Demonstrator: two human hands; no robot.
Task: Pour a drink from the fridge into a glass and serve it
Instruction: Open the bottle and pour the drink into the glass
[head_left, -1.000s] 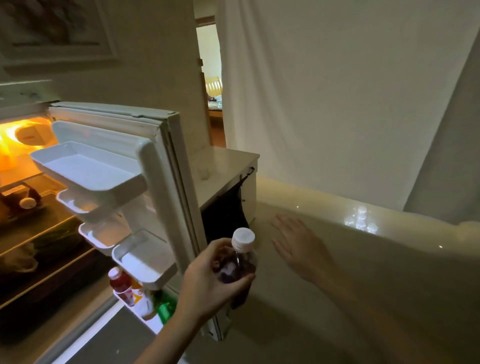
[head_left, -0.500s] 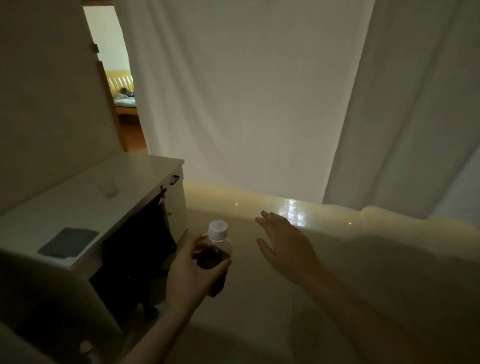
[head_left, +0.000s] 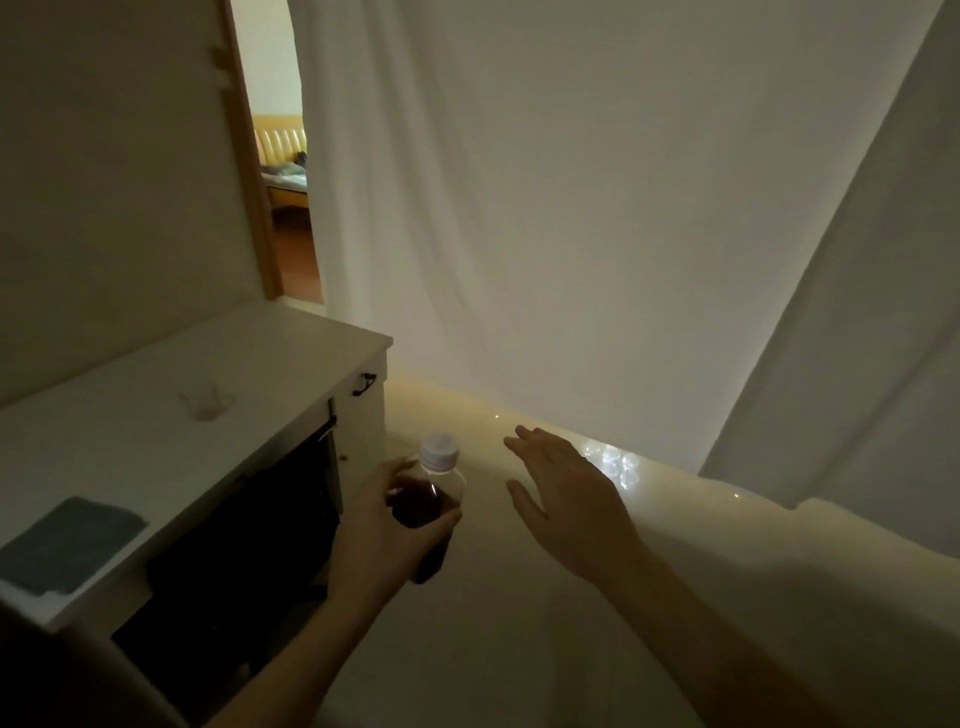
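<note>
Item: bottle. Clear plastic, white screw cap on, dark drink inside. Upright, carried in the air in front of the counter, not resting on anything.

Item: left hand. Wrapped around the bottle's body, thumb and fingers closed on it.

Item: right hand. Empty, fingers spread, palm down, held just beside the bottle without touching it.

Item: glass. Small, clear, upright on the counter, well apart from the bottle. It looks empty, though the dim light makes that hard to confirm.

Item: dark cloth. Folded flat on the near end of the counter.

Fridge: not in view.

Status, as judged: the drink is fetched and in hand. Still to do: bring the bottle to the glass, unscrew the cap (probably the free right hand's job), pour, then serve. Roughly the first third of the task appears done; no liquid has been poured.
</note>
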